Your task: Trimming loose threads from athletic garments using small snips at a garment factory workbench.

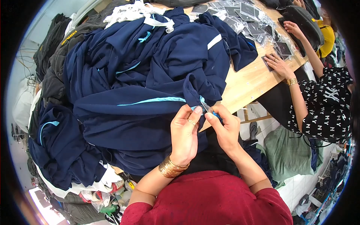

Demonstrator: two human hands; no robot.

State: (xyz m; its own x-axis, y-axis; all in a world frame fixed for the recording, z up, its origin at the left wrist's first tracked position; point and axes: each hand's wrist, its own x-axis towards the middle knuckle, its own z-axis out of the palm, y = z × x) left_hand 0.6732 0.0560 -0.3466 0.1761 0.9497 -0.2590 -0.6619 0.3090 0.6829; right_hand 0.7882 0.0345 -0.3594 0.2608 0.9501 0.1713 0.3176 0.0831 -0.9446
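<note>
A navy garment with a light-blue stripe (157,100) stretches across the pile toward me. My left hand (185,131) is closed on its edge, pinching the cloth between thumb and fingers. In my right hand (227,129) I grip small thread snips (206,107), with pointed metal blades and a bit of blue handle showing. The blade tips are at the cloth edge beside my left fingertips; whether they touch a thread is too small to tell. Most of the handle is hidden by my right fingers.
Heaped navy garments (112,56) cover the wooden table (243,84), with white straps (131,15) on top. Dark flat packets (249,13) lie at the far right. A co-worker's hand (278,65) presses on one. A green cloth bundle (287,153) is on the floor.
</note>
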